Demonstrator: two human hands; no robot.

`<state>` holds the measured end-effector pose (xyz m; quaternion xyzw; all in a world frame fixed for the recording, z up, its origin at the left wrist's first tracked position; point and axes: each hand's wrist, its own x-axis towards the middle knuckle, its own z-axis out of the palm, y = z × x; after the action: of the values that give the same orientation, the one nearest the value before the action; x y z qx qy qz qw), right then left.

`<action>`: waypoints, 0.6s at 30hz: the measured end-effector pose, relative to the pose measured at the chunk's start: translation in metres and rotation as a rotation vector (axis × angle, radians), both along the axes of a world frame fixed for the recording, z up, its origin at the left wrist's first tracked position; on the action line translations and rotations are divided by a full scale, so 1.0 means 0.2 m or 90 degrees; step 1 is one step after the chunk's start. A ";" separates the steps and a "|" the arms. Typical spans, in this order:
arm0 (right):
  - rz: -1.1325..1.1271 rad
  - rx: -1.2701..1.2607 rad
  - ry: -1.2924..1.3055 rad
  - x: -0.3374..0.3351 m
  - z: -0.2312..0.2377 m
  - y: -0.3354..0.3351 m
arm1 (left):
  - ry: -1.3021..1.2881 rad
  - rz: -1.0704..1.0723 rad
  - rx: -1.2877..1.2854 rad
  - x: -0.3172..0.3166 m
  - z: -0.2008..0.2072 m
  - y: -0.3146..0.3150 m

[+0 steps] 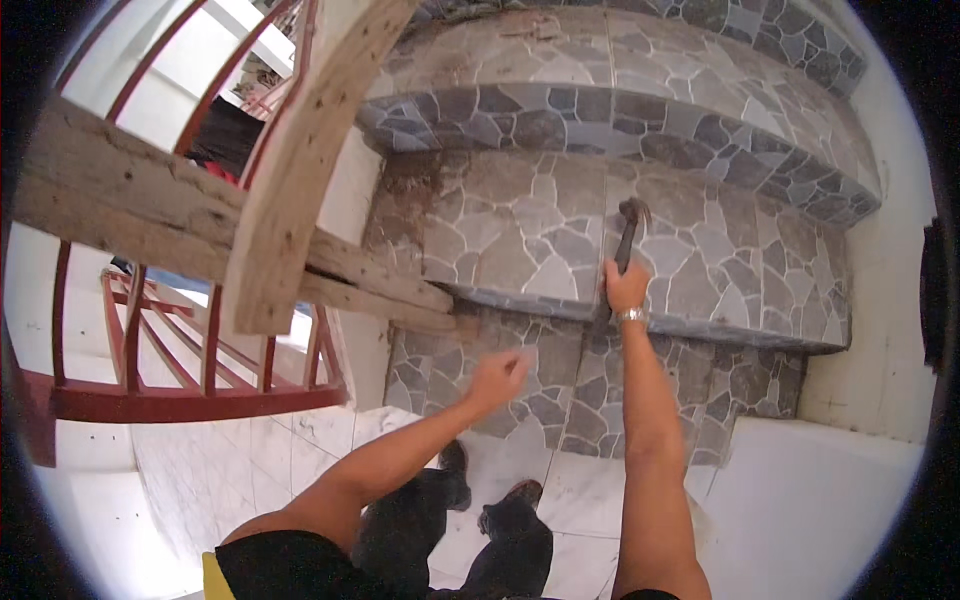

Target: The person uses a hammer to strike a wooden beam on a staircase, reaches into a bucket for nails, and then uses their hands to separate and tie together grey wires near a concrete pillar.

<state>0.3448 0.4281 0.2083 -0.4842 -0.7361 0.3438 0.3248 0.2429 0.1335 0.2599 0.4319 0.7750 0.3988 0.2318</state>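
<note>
1. Stone-patterned steps [720, 260], the upper flight cut off by the view.
2. Wooden beams [130, 195] cross at the steps' left edge; one partly hides another.
3. Hammer [626, 248] over a step's front edge, near its middle, handle partly hidden.
4. Right hand [626, 288] wrapped around the handle.
5. Left hand [494, 381] near a beam end, blurred; I cannot tell its grip.

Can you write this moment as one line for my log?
right hand: gripping hammer | left hand: fingers curled near wooden beam end, contents unclear | around: stone-patterned steps, red railing
</note>
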 end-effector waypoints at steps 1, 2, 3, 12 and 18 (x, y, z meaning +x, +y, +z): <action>-0.002 0.000 0.004 -0.01 0.02 0.00 | -0.027 0.045 0.051 -0.07 0.20 0.30; 0.004 -0.031 0.023 -0.05 0.06 -0.01 | 0.073 0.092 -0.014 -0.21 0.31 0.57; 0.006 -0.063 0.032 -0.05 0.07 0.00 | 0.105 0.162 0.222 -0.32 0.43 0.87; -0.013 -0.146 -0.022 -0.03 0.04 0.00 | 0.575 0.253 0.253 -1.63 0.70 2.45; -0.007 -0.127 -0.051 -0.11 0.09 -0.02 | 0.773 0.083 -0.313 -2.23 0.72 2.64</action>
<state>0.3231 0.4234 0.2269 -0.5316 -0.7080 0.3937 0.2473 -0.2022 0.6621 0.4045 0.4667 0.8612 -0.0911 -0.1796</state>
